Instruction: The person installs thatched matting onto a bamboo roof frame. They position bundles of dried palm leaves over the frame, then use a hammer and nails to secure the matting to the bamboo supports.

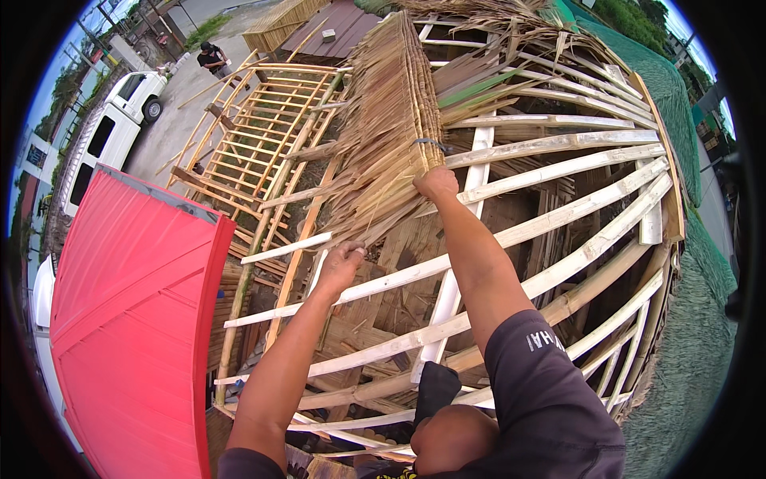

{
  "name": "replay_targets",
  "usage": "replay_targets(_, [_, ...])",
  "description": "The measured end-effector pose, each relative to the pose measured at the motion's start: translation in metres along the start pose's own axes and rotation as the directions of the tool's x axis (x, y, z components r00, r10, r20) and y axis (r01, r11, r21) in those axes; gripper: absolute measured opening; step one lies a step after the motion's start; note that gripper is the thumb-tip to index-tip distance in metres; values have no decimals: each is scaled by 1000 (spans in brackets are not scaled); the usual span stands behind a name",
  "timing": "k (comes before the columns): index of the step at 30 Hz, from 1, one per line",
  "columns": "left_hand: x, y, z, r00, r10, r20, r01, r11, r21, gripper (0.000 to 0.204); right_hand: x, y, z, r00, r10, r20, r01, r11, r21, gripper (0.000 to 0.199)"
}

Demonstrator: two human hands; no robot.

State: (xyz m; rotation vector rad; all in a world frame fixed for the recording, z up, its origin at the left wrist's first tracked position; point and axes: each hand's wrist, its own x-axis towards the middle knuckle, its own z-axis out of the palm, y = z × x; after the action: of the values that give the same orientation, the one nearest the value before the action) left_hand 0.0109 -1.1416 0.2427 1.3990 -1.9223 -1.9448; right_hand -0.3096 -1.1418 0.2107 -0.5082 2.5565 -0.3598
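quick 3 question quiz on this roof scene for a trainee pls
1. True or false: both hands grip the thatch panel.
2. What lies left of the bare roof frame? A) red roof B) blue tarp C) glass pane
3. Which hand is higher up the panel's edge?

Key
1. True: the left hand holds its lower end, the right hand its side.
2. A, the red roof.
3. The right hand.

A long bundle of dry straw-coloured thatch panels [388, 120] is lying tilted across the pale bamboo roof frame [558, 172], its frayed lower ends hanging loose, a dark tie circling its right edge.
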Motion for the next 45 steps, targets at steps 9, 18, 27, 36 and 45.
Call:
replay_targets(9, [-19, -34, 1, 986, -158, 53, 161, 985, -63, 41, 16, 13, 5, 996, -86, 11, 87, 996, -13, 71])
replay_targets(18, [-4, -36, 38, 998, 53, -19, -55, 994, -92, 34, 13, 26, 2, 983, -81, 166, -23, 840, 542, 35])
replay_targets(27, [-38, 112, 15, 807, 480, -344, -456, 877, 152, 29, -158, -8, -51, 993, -117, 15, 104, 930, 354, 66])
replay_targets(36, [-86, 143, 20, 867, 478, -137, -324, 752, 574, 100, -332, 10, -21, 993, -110, 33, 85, 895, 437, 71])
replay_targets(45, [33, -18, 42, 999, 17, -30, 7, 742, 671, 114, -246, 67, 77, 688, -398, 607, 403, 905, 137, 41])
